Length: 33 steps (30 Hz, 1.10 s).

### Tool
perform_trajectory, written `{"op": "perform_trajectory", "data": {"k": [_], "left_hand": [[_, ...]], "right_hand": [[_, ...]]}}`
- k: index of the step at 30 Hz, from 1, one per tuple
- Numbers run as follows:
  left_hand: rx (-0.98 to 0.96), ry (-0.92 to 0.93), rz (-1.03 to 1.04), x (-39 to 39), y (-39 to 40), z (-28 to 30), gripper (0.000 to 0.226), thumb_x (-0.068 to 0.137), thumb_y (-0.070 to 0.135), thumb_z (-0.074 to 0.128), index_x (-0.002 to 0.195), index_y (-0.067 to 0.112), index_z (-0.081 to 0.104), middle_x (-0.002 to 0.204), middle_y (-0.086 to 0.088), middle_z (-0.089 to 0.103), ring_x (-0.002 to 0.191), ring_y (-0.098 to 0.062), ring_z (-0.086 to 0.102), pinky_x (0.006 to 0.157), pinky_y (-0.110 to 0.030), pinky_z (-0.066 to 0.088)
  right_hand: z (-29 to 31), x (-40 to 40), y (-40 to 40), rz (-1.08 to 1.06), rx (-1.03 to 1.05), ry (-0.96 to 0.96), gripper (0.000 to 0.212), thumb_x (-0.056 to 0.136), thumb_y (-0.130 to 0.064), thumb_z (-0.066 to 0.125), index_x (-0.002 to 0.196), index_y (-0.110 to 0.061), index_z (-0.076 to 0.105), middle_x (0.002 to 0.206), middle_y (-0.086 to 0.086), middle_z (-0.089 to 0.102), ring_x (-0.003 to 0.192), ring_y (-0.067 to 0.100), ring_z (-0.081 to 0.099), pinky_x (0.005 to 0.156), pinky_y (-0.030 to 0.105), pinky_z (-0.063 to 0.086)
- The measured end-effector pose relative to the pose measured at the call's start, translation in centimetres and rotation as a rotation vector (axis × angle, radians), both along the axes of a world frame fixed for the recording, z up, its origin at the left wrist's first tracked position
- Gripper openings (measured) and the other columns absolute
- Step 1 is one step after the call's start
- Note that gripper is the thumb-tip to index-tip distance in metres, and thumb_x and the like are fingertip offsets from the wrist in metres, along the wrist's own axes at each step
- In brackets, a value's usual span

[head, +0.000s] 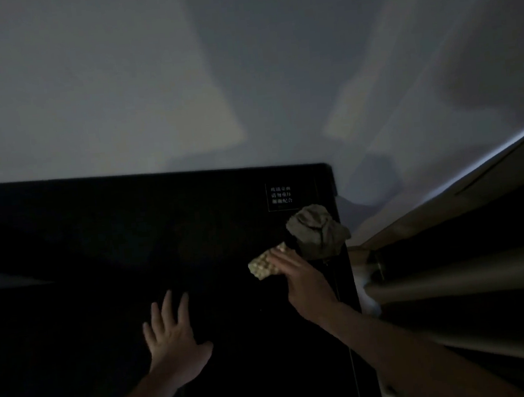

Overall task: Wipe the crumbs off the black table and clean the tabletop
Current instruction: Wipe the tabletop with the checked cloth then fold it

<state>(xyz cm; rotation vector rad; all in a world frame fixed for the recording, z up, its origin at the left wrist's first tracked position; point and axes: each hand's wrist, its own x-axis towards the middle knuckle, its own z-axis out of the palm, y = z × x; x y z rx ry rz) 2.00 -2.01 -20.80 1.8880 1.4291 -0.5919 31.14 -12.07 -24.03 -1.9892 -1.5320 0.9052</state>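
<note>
Dim lighting; detail is poor throughout.

Pale wall fills the upper half of the view, crossed by soft shadows.

Black tabletop occupies the lower left and centre. Its far edge runs along the wall; its right edge runs down toward the bottom of the view. No crumbs can be made out on the dark surface.

Folded curtain or drape hangs just beside the right edge, with a pale wooden ledge above it.

Right hand: forearm enters from the lower right. The hand lies near the right edge, toward the far right corner, fingers extended flat on top of the cloth, pressing it to the tabletop. Grip is flat, not curled round anything as far as can be seen.

Left hand: forearm enters from the bottom. Palm down on the tabletop, fingers spread and straight, holding nothing. It is left of the right hand and nearer the near edge.

Crumpled grey-brown wad, possibly paper or fabric, sits at the right edge just beyond the right hand, touching the cloth or nearly so.

Yellow waffle-textured cloth lies on the tabletop, partly under the right fingers.

Small white-bordered label with printed characters at the far right corner; unreadable.
</note>
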Motion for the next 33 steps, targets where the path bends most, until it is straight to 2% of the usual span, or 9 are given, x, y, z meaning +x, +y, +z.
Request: {"op": "perform_trajectory", "data": {"k": [4, 9, 12, 17, 21, 25, 27, 30, 33], "left_hand": [[0.077, -0.120, -0.105, 5.2, 1.6, 0.1, 0.116, 0.073, 0.061, 0.064, 0.154, 0.046, -0.018, 0.160, 0.009, -0.034, 0.149, -0.030, -0.027, 0.121, -0.059, -0.005], [0.009, -0.061, -0.095, 7.3, 1.7, -1.7, 0.123, 0.073, 0.065, 0.070, 0.153, 0.045, -0.022, 0.157, 0.007, -0.041, 0.147, -0.034, -0.032, 0.117, -0.067, -0.002], [0.033, -0.089, -0.083, 6.9, 1.5, -1.7, 0.123, 0.073, 0.062, 0.072, 0.154, 0.045, -0.020, 0.158, 0.008, -0.039, 0.147, -0.034, -0.031, 0.117, -0.068, -0.002], [0.035, -0.078, -0.124, 6.9, 2.0, -0.7, 0.122, 0.073, 0.055, 0.074, 0.156, 0.042, -0.014, 0.159, 0.007, -0.036, 0.148, -0.036, -0.029, 0.117, -0.067, 0.001], [-0.037, -0.122, -0.125, 5.0, 3.4, 1.5, 0.109, 0.078, 0.049, 0.073, 0.160, 0.033, 0.004, 0.168, 0.005, -0.009, 0.155, -0.029, -0.005, 0.125, -0.047, 0.015], [-0.013, -0.333, 0.000, 3.4, 2.3, 4.3, 0.086, 0.077, 0.033, 0.073, 0.150, 0.041, 0.028, 0.156, 0.010, 0.032, 0.144, -0.017, 0.034, 0.114, -0.029, 0.035], [-0.113, -0.446, 0.045, 3.1, 1.3, 5.7, 0.071, 0.077, 0.029, 0.074, 0.131, 0.055, 0.036, 0.144, 0.021, 0.041, 0.136, -0.008, 0.044, 0.112, -0.030, 0.040], [-0.267, -0.635, 0.133, 3.2, -0.2, 7.9, 0.059, 0.075, 0.027, 0.077, 0.123, 0.055, 0.056, 0.131, 0.022, 0.060, 0.121, 0.000, 0.058, 0.108, -0.037, 0.047], [-0.382, -0.792, 0.170, 4.4, -1.2, 10.3, 0.038, 0.082, 0.023, 0.079, 0.117, 0.035, 0.071, 0.116, 0.006, 0.073, 0.111, -0.011, 0.067, 0.100, -0.036, 0.051]], "right_hand": [[1.7, 4.2, 6.6, -0.125, 0.177, -0.123, 0.056, 0.100, 0.007, 0.048, 0.152, -0.013, 0.052, 0.160, 0.004, 0.047, 0.152, 0.022, 0.037, 0.127, 0.034, 0.026], [2.6, 9.2, 11.2, -0.231, 0.211, -0.220, 0.055, 0.096, 0.008, 0.052, 0.146, -0.013, 0.058, 0.151, 0.005, 0.056, 0.143, 0.022, 0.047, 0.122, 0.024, 0.030], [2.3, 8.0, 10.1, -0.047, 0.233, -0.146, 0.045, 0.094, 0.008, 0.052, 0.134, -0.007, 0.067, 0.138, -0.003, 0.060, 0.132, 0.002, 0.047, 0.117, 0.007, 0.020], [-3.8, -0.7, 5.2, 0.221, -0.074, -0.234, 0.058, 0.105, -0.043, 0.026, 0.156, -0.021, 0.046, 0.167, -0.001, 0.035, 0.158, 0.025, 0.026, 0.131, 0.046, 0.012], [-1.1, -6.9, 1.9, 0.374, -0.136, -0.131, 0.055, 0.102, -0.019, 0.039, 0.156, -0.022, 0.045, 0.167, -0.004, 0.035, 0.156, 0.015, 0.023, 0.130, 0.033, -0.006], [3.4, -7.4, -0.5, 0.137, -0.409, 0.256, 0.046, 0.110, -0.017, 0.040, 0.155, -0.028, 0.045, 0.162, -0.006, 0.043, 0.150, 0.016, 0.039, 0.126, 0.030, 0.027], [6.3, -6.8, -1.3, -0.033, -0.403, 0.411, 0.032, 0.106, -0.024, 0.048, 0.135, -0.036, 0.057, 0.131, -0.009, 0.064, 0.117, 0.013, 0.063, 0.104, 0.037, 0.050], [10.5, -5.7, -2.9, -0.227, -0.334, 0.600, 0.012, 0.100, -0.029, 0.053, 0.109, -0.028, 0.060, 0.089, -0.001, 0.063, 0.074, 0.017, 0.059, 0.070, 0.039, 0.045], [13.7, -4.4, -4.0, -0.316, -0.294, 0.627, 0.013, 0.103, -0.029, 0.057, 0.110, -0.028, 0.068, 0.109, 0.000, 0.069, 0.100, 0.018, 0.068, 0.083, 0.028, 0.051]]}}
